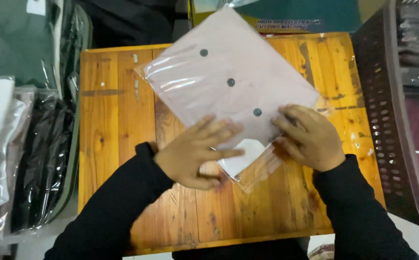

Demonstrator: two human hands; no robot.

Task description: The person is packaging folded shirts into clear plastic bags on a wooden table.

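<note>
A folded pale pink garment in a clear plastic bag lies turned like a diamond on a small wooden table. Three dark round dots run down the bag's middle. A white card shows at the bag's near corner. My left hand lies flat on the bag's near left edge, fingers spread. My right hand presses the near right edge, fingers curled onto the plastic. Both arms wear black sleeves.
Bagged garments, white and black, are stacked on the left beside the table. A brown perforated plastic basket holding dark packed clothes stands at the right. A cardboard box sits behind the table.
</note>
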